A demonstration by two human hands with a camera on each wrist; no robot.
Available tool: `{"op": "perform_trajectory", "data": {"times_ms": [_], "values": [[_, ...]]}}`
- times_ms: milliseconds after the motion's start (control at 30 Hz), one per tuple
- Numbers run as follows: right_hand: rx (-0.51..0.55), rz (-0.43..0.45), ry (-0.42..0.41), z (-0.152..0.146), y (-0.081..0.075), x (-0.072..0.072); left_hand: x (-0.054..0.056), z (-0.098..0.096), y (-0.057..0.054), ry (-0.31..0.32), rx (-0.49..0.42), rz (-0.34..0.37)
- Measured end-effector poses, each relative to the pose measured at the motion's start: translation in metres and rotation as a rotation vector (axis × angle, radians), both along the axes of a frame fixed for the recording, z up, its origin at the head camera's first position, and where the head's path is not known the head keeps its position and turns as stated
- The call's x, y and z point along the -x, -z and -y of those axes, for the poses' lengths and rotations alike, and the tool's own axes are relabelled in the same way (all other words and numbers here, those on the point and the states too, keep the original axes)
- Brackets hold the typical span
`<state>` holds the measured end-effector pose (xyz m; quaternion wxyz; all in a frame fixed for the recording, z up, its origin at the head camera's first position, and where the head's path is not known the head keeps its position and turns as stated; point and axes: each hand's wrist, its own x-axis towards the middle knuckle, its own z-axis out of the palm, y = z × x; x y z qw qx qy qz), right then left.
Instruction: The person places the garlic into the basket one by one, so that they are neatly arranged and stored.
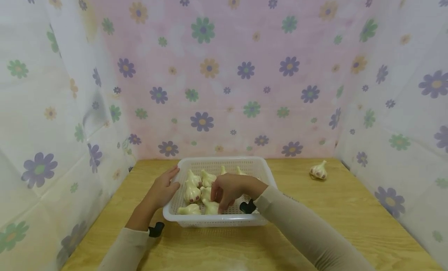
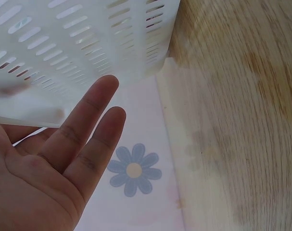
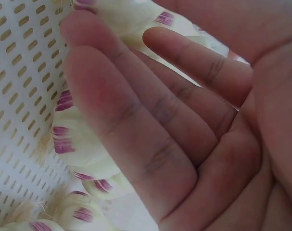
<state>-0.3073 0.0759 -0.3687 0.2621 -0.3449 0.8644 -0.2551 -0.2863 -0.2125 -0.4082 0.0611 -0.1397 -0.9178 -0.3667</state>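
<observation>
A white perforated basket (image 1: 218, 223) holds several pale garlic bulbs (image 1: 192, 193) with purple patches. My left hand (image 1: 163, 188) rests on the basket's left rim; in the left wrist view, two straight fingers (image 2: 90, 159) lie along its outer side. Inside the basket, my right hand (image 1: 231, 189) reaches down from the right, its thumb and fingertips at a garlic bulb (image 1: 211, 207) near the front wall. Close up in the right wrist view, that hand's fingers (image 3: 121, 106) overlap a bulb (image 3: 131, 19) at the top, and more bulbs show beyond them.
One more garlic bulb (image 1: 319, 171) lies on the wooden table (image 1: 315, 208) at the back right. Flower-patterned sheets (image 1: 227, 80) enclose the table at the back and both sides. Black wrist mounts (image 1: 156, 229) show at both cuffs.
</observation>
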Motion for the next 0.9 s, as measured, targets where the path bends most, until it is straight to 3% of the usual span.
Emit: {"op": "perform_trajectory", "data": {"times_ms": [267, 600, 900], "values": [[0.033, 0.022, 0.02, -0.005, -0.007, -0.002, -0.002, 0.001, 0.001, -0.008, 0.004, -0.005], [0.097, -0.193, -0.026, -0.043, -0.024, 0.008, -0.003, 0.0, 0.003, -0.01, 0.011, -0.02], [0.221, -0.368, 0.131, -0.09, -0.024, 0.018, -0.002, 0.001, 0.005, -0.006, -0.017, -0.03]]}}
